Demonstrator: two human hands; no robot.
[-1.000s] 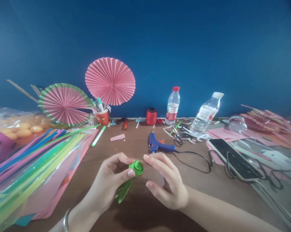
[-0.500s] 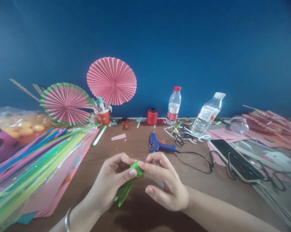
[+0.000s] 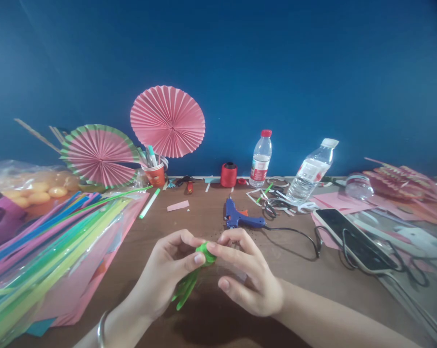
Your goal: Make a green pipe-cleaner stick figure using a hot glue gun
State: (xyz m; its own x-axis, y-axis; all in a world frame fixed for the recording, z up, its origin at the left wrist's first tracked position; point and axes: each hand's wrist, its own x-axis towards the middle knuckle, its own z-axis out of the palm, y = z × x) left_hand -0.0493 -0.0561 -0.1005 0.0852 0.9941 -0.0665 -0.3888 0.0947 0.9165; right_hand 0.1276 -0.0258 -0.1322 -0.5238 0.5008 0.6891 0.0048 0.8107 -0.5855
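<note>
A brown table [image 3: 204, 217] stands before a deep blue wall [image 3: 240, 72]. Above the tabletop, the left hand [image 3: 166, 258] pinches a green coil [image 3: 205, 251] between thumb and fingers; the right hand [image 3: 253, 273], loosely spread, touches it by fingertip. Beyond lies a blue glue gun [image 3: 236, 215]; a red-capped bottle [image 3: 261, 163] stands near the wall.

A phone [image 3: 352, 237] lies near a white-capped bottle [image 3: 310, 171].

Brown tabletop [image 3: 207, 208]: blue glue gun [image 3: 242, 217]; pink paper strip [image 3: 178, 206], marker [image 3: 149, 203] left of it; red spool [image 3: 227, 175], red-capped bottle [image 3: 261, 162] behind. Far-right clutter [image 3: 403, 186] blurred, maybe folded paper.
</note>
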